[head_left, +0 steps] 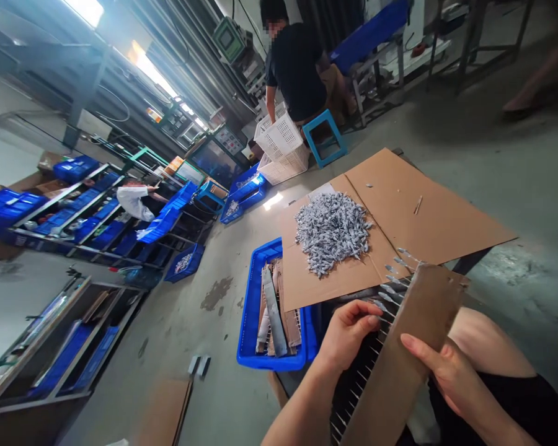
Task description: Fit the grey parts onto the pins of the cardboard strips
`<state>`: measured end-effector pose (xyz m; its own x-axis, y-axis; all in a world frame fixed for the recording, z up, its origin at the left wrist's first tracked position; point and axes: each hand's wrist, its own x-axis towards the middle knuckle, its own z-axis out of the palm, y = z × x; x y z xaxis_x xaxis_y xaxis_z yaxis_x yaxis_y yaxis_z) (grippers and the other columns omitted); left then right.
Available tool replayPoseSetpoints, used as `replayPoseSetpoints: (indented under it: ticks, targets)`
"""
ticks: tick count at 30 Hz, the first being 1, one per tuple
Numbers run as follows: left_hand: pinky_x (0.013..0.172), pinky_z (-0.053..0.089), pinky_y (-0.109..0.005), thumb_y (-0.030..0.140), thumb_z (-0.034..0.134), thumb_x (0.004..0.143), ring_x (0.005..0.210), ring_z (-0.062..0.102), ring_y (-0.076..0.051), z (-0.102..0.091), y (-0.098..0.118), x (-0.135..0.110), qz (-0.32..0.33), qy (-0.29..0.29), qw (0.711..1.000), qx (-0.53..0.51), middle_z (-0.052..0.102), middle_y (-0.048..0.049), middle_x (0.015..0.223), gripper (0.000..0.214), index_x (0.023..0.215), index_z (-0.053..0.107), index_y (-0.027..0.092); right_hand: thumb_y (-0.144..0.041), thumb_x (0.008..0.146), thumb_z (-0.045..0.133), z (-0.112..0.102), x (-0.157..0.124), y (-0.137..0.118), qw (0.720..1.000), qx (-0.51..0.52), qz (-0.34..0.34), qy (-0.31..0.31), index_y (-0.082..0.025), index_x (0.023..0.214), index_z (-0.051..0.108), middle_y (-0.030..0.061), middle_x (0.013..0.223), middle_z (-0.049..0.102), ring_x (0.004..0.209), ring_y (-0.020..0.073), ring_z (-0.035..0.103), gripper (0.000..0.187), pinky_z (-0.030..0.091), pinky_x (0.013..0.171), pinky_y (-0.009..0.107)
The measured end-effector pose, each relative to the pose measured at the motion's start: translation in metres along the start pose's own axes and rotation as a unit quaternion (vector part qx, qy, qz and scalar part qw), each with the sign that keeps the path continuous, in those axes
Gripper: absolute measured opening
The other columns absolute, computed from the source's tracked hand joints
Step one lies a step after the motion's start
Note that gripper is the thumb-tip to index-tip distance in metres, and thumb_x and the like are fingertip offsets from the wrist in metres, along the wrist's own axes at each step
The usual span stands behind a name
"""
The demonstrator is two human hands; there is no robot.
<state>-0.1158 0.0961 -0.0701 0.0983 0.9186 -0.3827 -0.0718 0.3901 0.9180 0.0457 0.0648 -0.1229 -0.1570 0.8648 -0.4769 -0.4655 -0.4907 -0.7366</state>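
My right hand (453,371) grips a long brown cardboard strip (395,371), its thumb lying on the face. Thin sticks jut from the strip's left edge in a row. Toward the far end, several of them carry small grey pointed pieces (390,289), while those nearer me look bare. At that edge my left hand (346,337) is closed, thumb and forefinger pinching one small grey piece. Past my hands, a heap of similar grey pieces (332,232) lies on a flat cardboard sheet (428,210).
Left of the sheet, a blue crate (244,334) holds more cardboard strips. A few thin sticks (418,205) lie on the sheet. A person in dark clothes (297,71) sits on a blue stool (325,137) beside white baskets (279,139). Shelving with blue bins (106,210) stands far left.
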Motion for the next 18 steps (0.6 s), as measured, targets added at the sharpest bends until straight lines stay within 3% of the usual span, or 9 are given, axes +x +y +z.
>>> replayPoseSetpoints:
  ticks: [6, 11, 18]
  targets:
    - [0.067, 0.043, -0.022, 0.036, 0.079, 0.069, 0.064, 0.053, -0.009, 0.005, -0.007, 0.001, -0.014, 0.002, 0.999, -0.035, 0.062, -0.0007, 0.072, 0.028, 0.082, 0.069, 0.013, -0.041, 0.07, 0.075, -0.002, 0.002, 0.003, 1.0, -0.014, -0.002, 0.001, -0.023, 0.083, 0.073, 0.0042, 0.08, 0.08, 0.072, 0.0298, 0.073, 0.022, 0.06, 0.074, 0.039]
    - [0.063, 0.044, -0.022, 0.035, 0.08, 0.068, 0.065, 0.056, -0.01, 0.011, -0.017, 0.003, -0.023, 0.043, 0.994, -0.101, 0.061, 0.0006, 0.073, 0.03, 0.082, 0.064, 0.014, -0.043, 0.071, 0.074, 0.002, 0.002, -0.001, 1.0, -0.01, 0.003, -0.017, -0.023, 0.082, 0.073, 0.0042, 0.078, 0.08, 0.073, 0.0303, 0.073, 0.022, 0.06, 0.073, 0.039]
    - [0.061, 0.044, -0.022, 0.031, 0.084, 0.062, 0.058, 0.055, -0.009, 0.012, -0.018, 0.002, -0.032, 0.036, 0.99, -0.133, 0.062, 0.0011, 0.067, 0.035, 0.079, 0.06, 0.014, -0.039, 0.069, 0.075, 0.003, 0.004, 0.008, 1.0, -0.005, -0.004, 0.029, -0.021, 0.08, 0.074, 0.004, 0.075, 0.08, 0.076, 0.033, 0.073, 0.021, 0.058, 0.074, 0.041]
